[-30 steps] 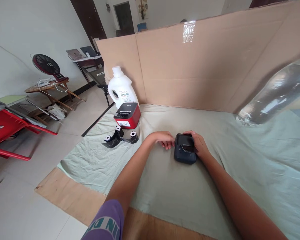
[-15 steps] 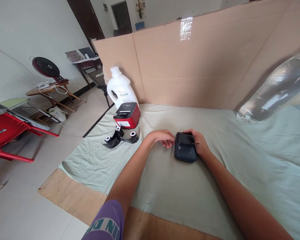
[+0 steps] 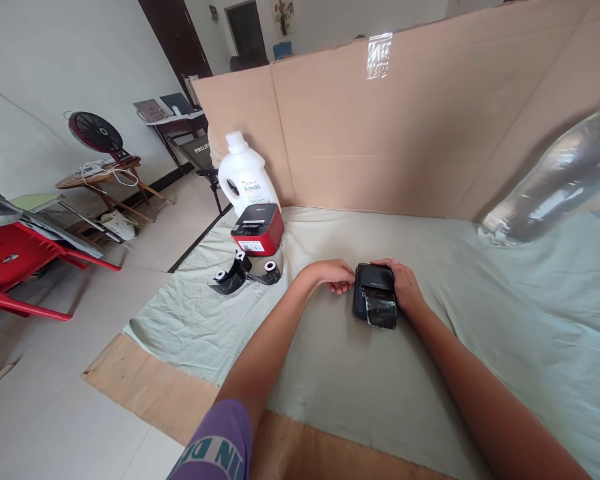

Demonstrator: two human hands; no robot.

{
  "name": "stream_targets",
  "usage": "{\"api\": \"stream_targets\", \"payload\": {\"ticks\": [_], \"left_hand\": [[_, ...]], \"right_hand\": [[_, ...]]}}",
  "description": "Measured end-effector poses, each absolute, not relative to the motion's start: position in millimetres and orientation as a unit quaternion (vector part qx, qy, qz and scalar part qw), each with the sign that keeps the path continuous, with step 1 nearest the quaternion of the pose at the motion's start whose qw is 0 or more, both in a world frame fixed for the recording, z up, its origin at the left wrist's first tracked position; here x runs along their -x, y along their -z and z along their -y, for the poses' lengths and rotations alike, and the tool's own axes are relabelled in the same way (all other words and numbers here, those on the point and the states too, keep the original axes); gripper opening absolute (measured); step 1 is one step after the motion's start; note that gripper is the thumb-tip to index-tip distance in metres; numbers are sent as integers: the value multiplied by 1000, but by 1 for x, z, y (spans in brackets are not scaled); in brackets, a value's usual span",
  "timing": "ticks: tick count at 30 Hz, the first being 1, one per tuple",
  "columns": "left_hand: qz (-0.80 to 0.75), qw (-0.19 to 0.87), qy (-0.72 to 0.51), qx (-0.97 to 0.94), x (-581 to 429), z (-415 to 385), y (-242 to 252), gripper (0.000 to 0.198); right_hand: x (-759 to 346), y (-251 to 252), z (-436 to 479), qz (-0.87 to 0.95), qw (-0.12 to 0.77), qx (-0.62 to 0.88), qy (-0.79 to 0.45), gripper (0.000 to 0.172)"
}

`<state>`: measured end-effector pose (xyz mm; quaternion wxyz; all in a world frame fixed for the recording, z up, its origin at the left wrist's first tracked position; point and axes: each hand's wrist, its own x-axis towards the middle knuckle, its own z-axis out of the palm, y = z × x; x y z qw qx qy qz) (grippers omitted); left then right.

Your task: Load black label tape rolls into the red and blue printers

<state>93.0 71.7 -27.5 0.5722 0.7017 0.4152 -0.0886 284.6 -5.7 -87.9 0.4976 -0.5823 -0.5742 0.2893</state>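
Observation:
A small black label printer [image 3: 374, 297] lies on the pale green cloth [image 3: 330, 360] in the middle. A dark shiny strip hangs out of its front and covers its near half. My right hand [image 3: 404, 285] is wrapped round the printer's right side. My left hand [image 3: 333, 275] rests on the cloth at the printer's left edge, with its fingers curled under and their tips touching the casing. Nothing shows inside the left hand.
A red and black printer [image 3: 258, 230] stands at the back left, with a white jug [image 3: 246, 177] behind it. Two label rolls on black strips [image 3: 244, 273] lie in front of it. A cardboard wall [image 3: 405, 127] closes the back. A clear plastic bag [image 3: 555, 187] sits at the right.
The dark strip has come further out of the black printer and now lies over its near half. Both hands have stayed at the printer's sides.

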Motion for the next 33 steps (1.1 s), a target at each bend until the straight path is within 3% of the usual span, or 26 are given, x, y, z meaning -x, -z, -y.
{"api": "stream_targets", "payload": {"ticks": [11, 18, 23, 29, 33], "left_hand": [[-355, 582, 90, -726, -79, -78, 26, 11], [-325, 500, -102, -796, -79, -87, 42, 33], [-259, 550, -119, -785, -76, -91, 50, 56], [-258, 557, -166, -772, -79, -90, 61, 57], [-330, 501, -224, -768, -94, -90, 74, 48]], "right_hand": [[-286, 89, 4, 575, 495, 578, -301, 62], [-289, 93, 1, 580, 506, 572, -283, 60], [-289, 96, -1, 569, 534, 564, -270, 56], [-287, 100, 1, 534, 573, 573, -239, 52], [-287, 101, 1, 515, 593, 580, -216, 53]]}}
